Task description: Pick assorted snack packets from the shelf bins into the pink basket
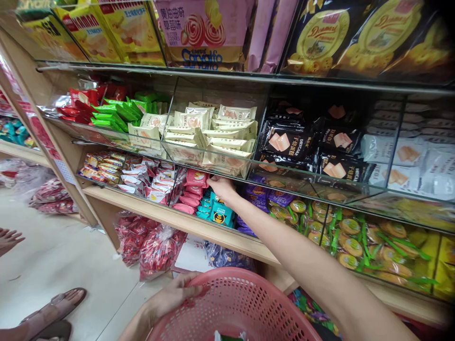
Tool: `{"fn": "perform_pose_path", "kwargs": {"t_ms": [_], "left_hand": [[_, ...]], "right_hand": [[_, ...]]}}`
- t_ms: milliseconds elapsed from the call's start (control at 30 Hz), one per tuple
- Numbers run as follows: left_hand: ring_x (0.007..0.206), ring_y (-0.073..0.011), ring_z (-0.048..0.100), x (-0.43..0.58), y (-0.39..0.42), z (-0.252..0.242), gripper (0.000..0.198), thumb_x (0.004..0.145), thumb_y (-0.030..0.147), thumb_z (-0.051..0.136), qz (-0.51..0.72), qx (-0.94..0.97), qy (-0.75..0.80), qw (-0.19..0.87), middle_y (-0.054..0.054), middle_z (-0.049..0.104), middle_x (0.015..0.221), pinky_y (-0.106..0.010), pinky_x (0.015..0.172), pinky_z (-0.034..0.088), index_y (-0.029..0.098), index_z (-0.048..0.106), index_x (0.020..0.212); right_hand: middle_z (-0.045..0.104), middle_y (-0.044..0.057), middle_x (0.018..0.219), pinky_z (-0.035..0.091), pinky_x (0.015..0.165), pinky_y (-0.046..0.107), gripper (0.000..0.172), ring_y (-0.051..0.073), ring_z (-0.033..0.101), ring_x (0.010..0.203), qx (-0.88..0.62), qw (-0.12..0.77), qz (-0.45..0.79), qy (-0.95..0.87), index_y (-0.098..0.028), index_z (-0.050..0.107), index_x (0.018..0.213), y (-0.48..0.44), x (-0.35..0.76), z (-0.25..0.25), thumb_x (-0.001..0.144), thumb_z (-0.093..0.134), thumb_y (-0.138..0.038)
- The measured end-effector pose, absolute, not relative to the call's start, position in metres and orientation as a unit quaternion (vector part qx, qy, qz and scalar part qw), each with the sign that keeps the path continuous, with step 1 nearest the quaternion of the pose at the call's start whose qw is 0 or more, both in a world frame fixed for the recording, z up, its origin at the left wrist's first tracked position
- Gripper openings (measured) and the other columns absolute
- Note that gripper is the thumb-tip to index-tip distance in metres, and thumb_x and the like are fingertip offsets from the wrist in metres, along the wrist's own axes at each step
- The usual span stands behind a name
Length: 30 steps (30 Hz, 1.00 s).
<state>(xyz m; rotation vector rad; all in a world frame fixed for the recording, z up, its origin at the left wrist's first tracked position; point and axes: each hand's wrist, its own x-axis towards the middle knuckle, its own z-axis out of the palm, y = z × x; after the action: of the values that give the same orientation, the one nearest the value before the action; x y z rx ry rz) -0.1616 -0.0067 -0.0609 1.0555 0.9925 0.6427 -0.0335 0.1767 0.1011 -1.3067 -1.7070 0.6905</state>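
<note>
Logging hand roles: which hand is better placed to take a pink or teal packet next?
Likely the right hand: it is beside the pink packets and teal packets, while the left hand holds the basket by its rim.

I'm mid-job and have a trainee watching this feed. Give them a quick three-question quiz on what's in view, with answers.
1. Which hand grips the rim of the pink basket?
2. True or false: the right hand is up at the top shelf.
3. Multiple choice: which packets lie between the green packets and the black packets?
A) purple
B) cream
C) teal

Key:
1. The left hand.
2. False; it is lower down, by the teal packets.
3. B, the cream packets.
</note>
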Motion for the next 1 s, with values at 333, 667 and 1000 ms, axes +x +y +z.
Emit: {"fn": "perform_pose_path", "kwargs": {"t_ms": [333,667,1000], "left_hand": [[0.075,-0.0142,0.056,-0.163,-0.007,-0.064,0.035,0.073,0.044,0.07,0.293,0.485,0.432,0.702,-0.004,0.066,0.087,-0.023,0.065,0.039,0.015,0.065,0.093],[0.071,-0.0134,0.055,-0.163,-0.007,-0.063,0.034,0.072,0.045,0.07,0.296,0.494,0.436,0.691,-0.003,0.063,0.082,-0.022,0.062,0.038,0.015,0.065,0.088],[0.071,-0.014,0.057,-0.158,-0.014,-0.047,0.025,0.075,0.038,0.069,0.312,0.479,0.437,0.695,-0.003,0.067,0.081,-0.021,0.063,0.039,0.017,0.068,0.087]], "right_hand": [[0.066,0.01,0.072,0.03,0.087,0.044,0.02,0.025,0.058,0.083,-0.564,0.301,0.104,-0.762,-0.018,0.058,0.058,0.156,-0.054,0.107,0.075,0.054,-0.028],[0.067,0.008,0.083,0.036,0.07,0.029,0.023,0.019,0.059,0.077,-0.514,0.316,0.036,-0.797,-0.018,0.06,0.083,0.139,-0.035,0.113,0.088,0.038,-0.023],[0.062,0.005,0.081,0.036,0.07,0.027,0.013,0.018,0.053,0.079,-0.452,0.311,0.021,-0.836,-0.02,0.051,0.083,0.11,-0.006,0.12,0.09,0.04,-0.02]]}}
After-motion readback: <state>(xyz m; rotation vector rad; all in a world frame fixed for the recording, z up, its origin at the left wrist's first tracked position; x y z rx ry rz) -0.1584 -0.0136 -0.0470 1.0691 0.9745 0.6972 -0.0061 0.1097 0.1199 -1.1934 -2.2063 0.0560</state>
